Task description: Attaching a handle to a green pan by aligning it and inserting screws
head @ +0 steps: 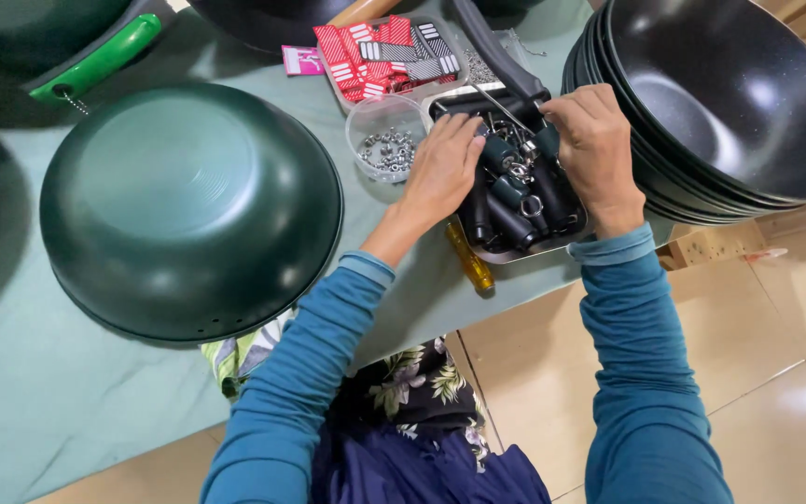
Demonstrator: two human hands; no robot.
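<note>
Right, both hands dig in the metal tray [566,235] of dark handles [515,219] at upper centre, left hand [442,171] fingers spread flat on them, right hand [594,140] pinched on one handle [543,142]; best lift it straight, avoid snagging rings.

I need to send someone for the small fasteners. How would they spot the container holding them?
Start at the big dark green upturned pan on the green table. Just right of its rim, beside the left hand, sits a small round clear tub. Unlike the metal tray of dark handles, it holds tiny silver nuts.
</note>
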